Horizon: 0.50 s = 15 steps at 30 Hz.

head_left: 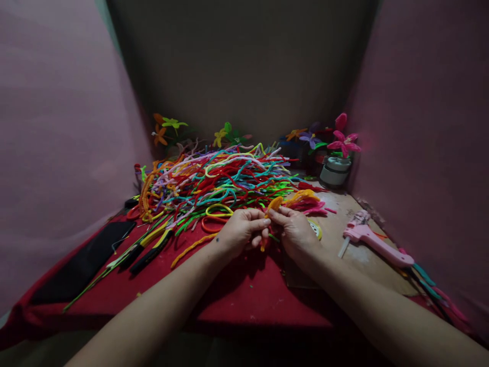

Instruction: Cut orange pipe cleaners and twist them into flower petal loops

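My left hand (248, 229) and my right hand (296, 232) meet above the red cloth, both closed in a pinch on one orange pipe cleaner (275, 204). Its upper part is bent into a petal-like loop, and an end hangs below the fingers. Just behind my hands lies a big tangled heap of coloured pipe cleaners (225, 178). Yellow- and red-handled scissors (216, 216) rest by my left wrist. Beyond my right hand is a bundle of orange and pink pipe cleaners (305, 201), and a round yellow-rimmed roll (315, 229) is partly hidden by that hand.
Pliers (153, 250), green stems (103, 275) and a black flat object (84, 260) lie at left. A pink glue gun (376, 239) rests on a board (355, 275) at right. Pipe cleaner flowers (345, 142) stand at the back, one in a grey pot (335, 172). Pink walls flank the table.
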Each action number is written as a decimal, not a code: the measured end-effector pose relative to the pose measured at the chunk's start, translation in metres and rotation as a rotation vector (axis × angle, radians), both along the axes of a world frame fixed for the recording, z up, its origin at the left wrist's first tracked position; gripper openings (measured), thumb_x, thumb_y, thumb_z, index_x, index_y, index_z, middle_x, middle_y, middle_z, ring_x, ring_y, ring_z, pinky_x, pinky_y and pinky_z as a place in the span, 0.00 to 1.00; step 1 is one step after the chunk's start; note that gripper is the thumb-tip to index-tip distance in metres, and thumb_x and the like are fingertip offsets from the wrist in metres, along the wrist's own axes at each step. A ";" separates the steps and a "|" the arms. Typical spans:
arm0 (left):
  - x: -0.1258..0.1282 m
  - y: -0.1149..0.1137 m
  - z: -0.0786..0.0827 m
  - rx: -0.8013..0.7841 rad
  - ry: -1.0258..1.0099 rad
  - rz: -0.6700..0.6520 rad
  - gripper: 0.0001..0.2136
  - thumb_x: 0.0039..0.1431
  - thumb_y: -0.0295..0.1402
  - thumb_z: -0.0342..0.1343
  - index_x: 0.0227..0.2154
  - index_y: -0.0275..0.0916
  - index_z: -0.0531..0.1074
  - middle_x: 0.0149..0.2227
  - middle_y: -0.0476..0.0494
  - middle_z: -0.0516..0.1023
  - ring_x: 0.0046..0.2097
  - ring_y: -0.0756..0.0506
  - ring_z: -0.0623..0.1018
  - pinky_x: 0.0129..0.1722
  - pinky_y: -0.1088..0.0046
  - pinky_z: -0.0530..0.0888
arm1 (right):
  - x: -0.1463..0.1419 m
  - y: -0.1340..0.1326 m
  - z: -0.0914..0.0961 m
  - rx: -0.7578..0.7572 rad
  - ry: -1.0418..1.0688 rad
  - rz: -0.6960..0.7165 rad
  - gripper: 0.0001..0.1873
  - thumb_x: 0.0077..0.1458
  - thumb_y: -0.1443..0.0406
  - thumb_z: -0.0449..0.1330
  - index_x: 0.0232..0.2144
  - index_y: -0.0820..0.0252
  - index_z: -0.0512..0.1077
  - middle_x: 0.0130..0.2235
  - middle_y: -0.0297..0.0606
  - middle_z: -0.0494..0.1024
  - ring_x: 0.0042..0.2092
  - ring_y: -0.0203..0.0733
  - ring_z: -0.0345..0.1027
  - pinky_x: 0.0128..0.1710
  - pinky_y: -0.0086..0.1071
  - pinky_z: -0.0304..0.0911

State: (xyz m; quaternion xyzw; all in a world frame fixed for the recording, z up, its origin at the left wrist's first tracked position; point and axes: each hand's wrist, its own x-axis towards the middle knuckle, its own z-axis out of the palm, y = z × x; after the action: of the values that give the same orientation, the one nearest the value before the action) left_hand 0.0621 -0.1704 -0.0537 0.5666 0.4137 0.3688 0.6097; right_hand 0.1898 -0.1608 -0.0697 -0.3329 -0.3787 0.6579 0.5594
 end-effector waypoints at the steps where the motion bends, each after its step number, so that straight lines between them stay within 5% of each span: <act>1: 0.001 -0.001 0.000 0.097 0.090 0.054 0.10 0.49 0.36 0.53 0.21 0.35 0.66 0.17 0.52 0.67 0.14 0.57 0.61 0.14 0.81 0.55 | 0.000 0.000 -0.001 0.001 -0.013 -0.013 0.12 0.36 0.62 0.65 0.22 0.63 0.68 0.21 0.30 0.69 0.21 0.30 0.59 0.21 0.26 0.54; 5: 0.005 -0.005 0.003 0.446 0.372 0.203 0.09 0.50 0.35 0.51 0.21 0.36 0.68 0.18 0.52 0.68 0.21 0.55 0.66 0.21 0.80 0.61 | -0.002 0.000 -0.002 -0.026 -0.018 -0.041 0.13 0.34 0.61 0.65 0.21 0.63 0.67 0.21 0.30 0.69 0.23 0.31 0.60 0.24 0.27 0.55; 10: 0.004 -0.004 0.005 0.187 0.396 0.003 0.11 0.52 0.38 0.48 0.21 0.37 0.65 0.11 0.56 0.63 0.13 0.55 0.59 0.14 0.80 0.54 | 0.000 0.004 -0.001 -0.037 -0.023 -0.072 0.15 0.34 0.60 0.65 0.20 0.62 0.63 0.18 0.27 0.65 0.20 0.29 0.56 0.21 0.26 0.52; 15: 0.005 -0.004 0.003 0.123 0.344 -0.069 0.11 0.50 0.36 0.49 0.16 0.38 0.60 0.09 0.57 0.58 0.11 0.56 0.56 0.12 0.81 0.51 | 0.004 0.006 -0.004 -0.009 -0.093 -0.092 0.15 0.37 0.59 0.63 0.20 0.60 0.61 0.16 0.25 0.62 0.17 0.28 0.52 0.18 0.26 0.48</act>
State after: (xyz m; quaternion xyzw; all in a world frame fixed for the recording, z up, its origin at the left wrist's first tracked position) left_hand 0.0667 -0.1745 -0.0503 0.6712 0.4689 0.2700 0.5067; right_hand 0.1935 -0.1545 -0.0733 -0.3828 -0.3854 0.6170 0.5695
